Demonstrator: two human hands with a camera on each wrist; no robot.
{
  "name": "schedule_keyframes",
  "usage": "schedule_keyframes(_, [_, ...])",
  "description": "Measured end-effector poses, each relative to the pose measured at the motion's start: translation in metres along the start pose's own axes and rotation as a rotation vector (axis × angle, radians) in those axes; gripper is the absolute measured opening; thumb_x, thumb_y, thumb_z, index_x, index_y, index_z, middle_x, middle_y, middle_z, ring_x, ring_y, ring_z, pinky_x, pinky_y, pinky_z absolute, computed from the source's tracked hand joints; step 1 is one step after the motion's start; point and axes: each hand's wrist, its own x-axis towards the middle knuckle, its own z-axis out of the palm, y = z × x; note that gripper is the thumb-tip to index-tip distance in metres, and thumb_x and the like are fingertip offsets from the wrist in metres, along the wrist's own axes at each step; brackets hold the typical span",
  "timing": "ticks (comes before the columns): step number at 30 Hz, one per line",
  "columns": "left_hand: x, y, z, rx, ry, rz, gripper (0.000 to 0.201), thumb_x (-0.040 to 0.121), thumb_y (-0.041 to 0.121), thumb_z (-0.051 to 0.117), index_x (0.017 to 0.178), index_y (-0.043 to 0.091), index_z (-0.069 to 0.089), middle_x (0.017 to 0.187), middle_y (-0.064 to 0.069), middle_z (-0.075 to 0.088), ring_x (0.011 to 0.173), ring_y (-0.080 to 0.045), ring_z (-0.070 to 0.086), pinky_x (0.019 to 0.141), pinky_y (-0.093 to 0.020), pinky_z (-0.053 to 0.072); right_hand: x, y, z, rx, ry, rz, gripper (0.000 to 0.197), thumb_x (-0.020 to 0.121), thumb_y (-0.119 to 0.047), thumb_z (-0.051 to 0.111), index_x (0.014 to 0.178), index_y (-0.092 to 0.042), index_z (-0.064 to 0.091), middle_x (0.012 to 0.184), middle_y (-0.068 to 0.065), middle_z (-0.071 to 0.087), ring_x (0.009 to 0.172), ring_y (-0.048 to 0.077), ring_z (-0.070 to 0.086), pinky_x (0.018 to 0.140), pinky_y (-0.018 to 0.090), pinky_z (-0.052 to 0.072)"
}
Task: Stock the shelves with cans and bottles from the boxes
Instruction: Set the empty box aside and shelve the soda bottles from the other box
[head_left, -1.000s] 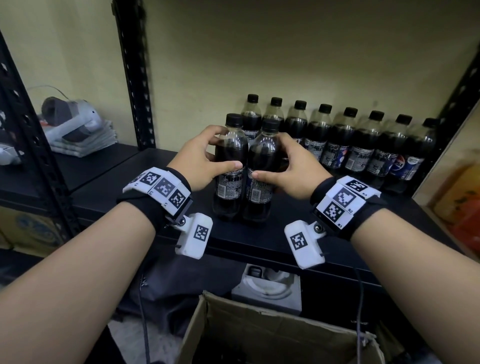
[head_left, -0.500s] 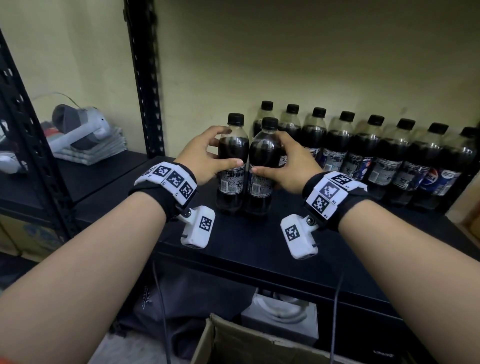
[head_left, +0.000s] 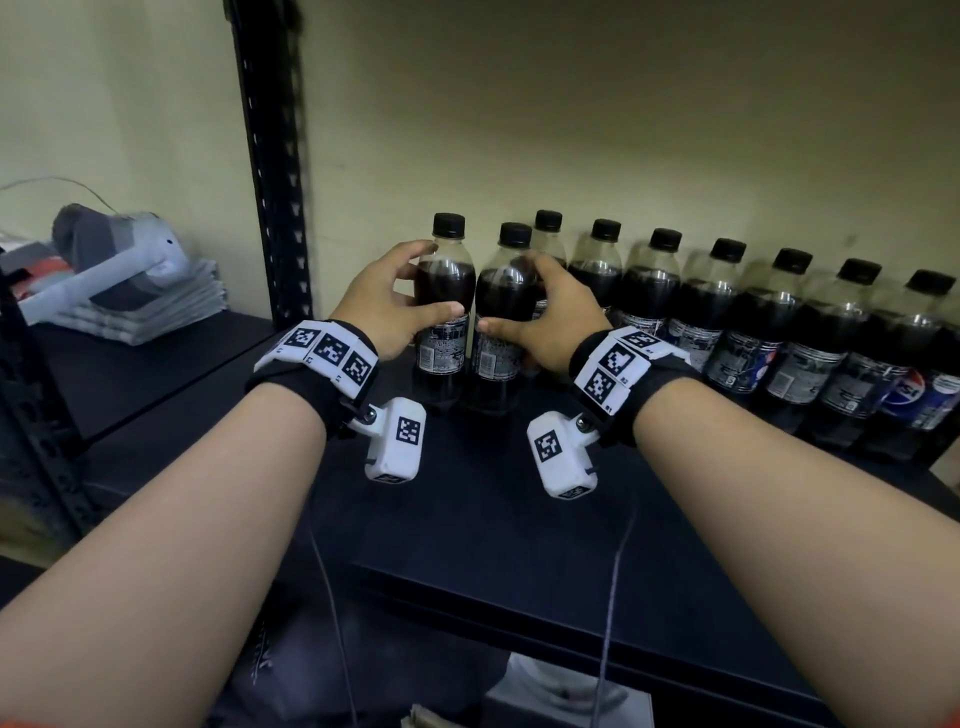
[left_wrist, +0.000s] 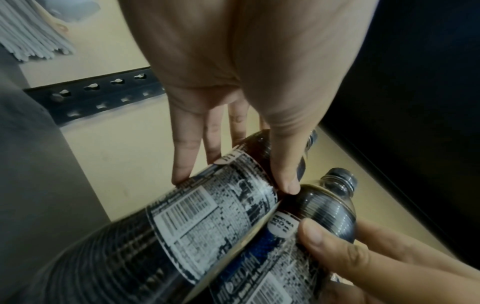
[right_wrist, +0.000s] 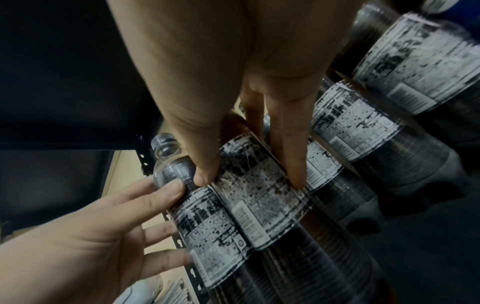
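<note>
Each hand (head_left: 395, 301) (head_left: 540, 322) grips a cola bottle (head_left: 444, 306) (head_left: 501, 317) on the shelf (head_left: 519, 519).

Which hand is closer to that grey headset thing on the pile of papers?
Left. The left hand grips a bottle on the side toward the headset; the right hand grips the next bottle, farther away beside the bottle row.

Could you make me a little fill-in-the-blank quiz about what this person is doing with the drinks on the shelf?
1. Each hand grips one ____ of dark soda: the left hand and the right hand.
2. The two held bottles stand ____ on the black shelf.
3. Every bottle's cap is ____ in colour.
4. The row of bottles stands along the ____.

Missing words: bottle; upright; black; wall
</note>
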Motion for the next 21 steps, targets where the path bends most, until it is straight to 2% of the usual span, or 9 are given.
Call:
schedule_keyframes(3, [0.007,-0.005,-0.001,-0.019,0.024,0.008,0.074,0.082,0.013,0.082,0.146,0.028,0.046,0.126,0.003,0.057,0.085,-0.009,0.072,0.067,-0.03,0.061,0.011,0.0,0.006,-0.029,0.012,-0.007,0.082,0.074,-0.038,0.089,0.142,-0.021,0.047,0.132,-0.003,0.061,0.117,0.013,0.057,0.092,0.022,0.043])
schedule_keyframes(5, [0.012,-0.008,-0.001,-0.032,0.037,0.007,0.074,0.082,0.012,0.082,0.145,0.028,0.047,0.126,0.002,0.057,0.089,-0.013,0.072,0.069,-0.033,0.062,0.017,-0.001,0.011,-0.032,0.021,-0.012,0.079,0.075,-0.036,0.088,0.141,-0.021,0.047,0.132,-0.003,0.061,0.117,0.014,0.058,0.094,0.023,0.045])
schedule_keyframes(7, [0.017,-0.01,-0.002,-0.047,0.052,-0.003,0.072,0.082,0.011,0.082,0.144,0.027,0.048,0.12,0.006,0.057,0.088,-0.01,0.071,0.069,-0.032,0.062,0.022,-0.001,0.015,-0.038,0.025,-0.029,0.076,0.076,-0.033,0.088,0.138,-0.021,0.047,0.129,-0.003,0.062,0.116,0.015,0.06,0.098,0.028,0.049])
schedule_keyframes(9, [0.02,-0.012,-0.002,-0.069,0.066,-0.007,0.071,0.082,0.009,0.081,0.144,0.026,0.049,0.115,0.01,0.056,0.086,-0.006,0.07,0.068,-0.03,0.062,0.026,-0.002,0.018,-0.059,0.026,-0.051,0.073,0.077,-0.03,0.087,0.137,-0.02,0.045,0.127,-0.002,0.064,0.114,0.017,0.061,0.097,0.028,0.05])
schedule_keyframes(13, [0.025,-0.019,-0.001,-0.122,0.099,0.0,0.07,0.08,0.004,0.082,0.14,0.025,0.051,0.12,0.008,0.057,0.097,-0.016,0.071,0.08,-0.043,0.062,0.033,-0.004,0.022,-0.103,0.021,-0.071,0.072,0.078,-0.029,0.087,0.134,-0.018,0.044,0.123,-0.001,0.064,0.112,0.018,0.062,0.092,0.026,0.049])
schedule_keyframes(15, [0.028,-0.022,0.0,-0.131,0.111,0.008,0.07,0.08,0.004,0.082,0.139,0.026,0.051,0.125,0.004,0.055,0.101,-0.018,0.07,0.084,-0.046,0.061,0.034,-0.004,0.024,-0.114,0.03,-0.085,0.071,0.077,-0.028,0.087,0.132,-0.016,0.044,0.122,0.0,0.064,0.113,0.019,0.061,0.092,0.027,0.048])
schedule_keyframes(18, [0.031,-0.025,0.002,-0.149,0.124,0.02,0.067,0.081,0.002,0.081,0.135,0.028,0.052,0.123,0.007,0.054,0.101,-0.015,0.068,0.085,-0.043,0.061,0.035,-0.004,0.028,-0.125,0.051,-0.094,0.07,0.077,-0.027,0.087,0.13,-0.016,0.043,0.122,0.001,0.063,0.113,0.02,0.059,0.094,0.031,0.049])
schedule_keyframes(21, [0.034,-0.03,0.002,-0.155,0.144,0.035,0.068,0.081,0.001,0.08,0.137,0.028,0.051,0.121,0.009,0.055,0.098,-0.009,0.067,0.081,-0.034,0.061,0.038,-0.007,0.03,-0.194,0.05,-0.099,0.07,0.076,-0.028,0.088,0.128,-0.017,0.042,0.121,0.002,0.062,0.113,0.022,0.06,0.096,0.038,0.052])
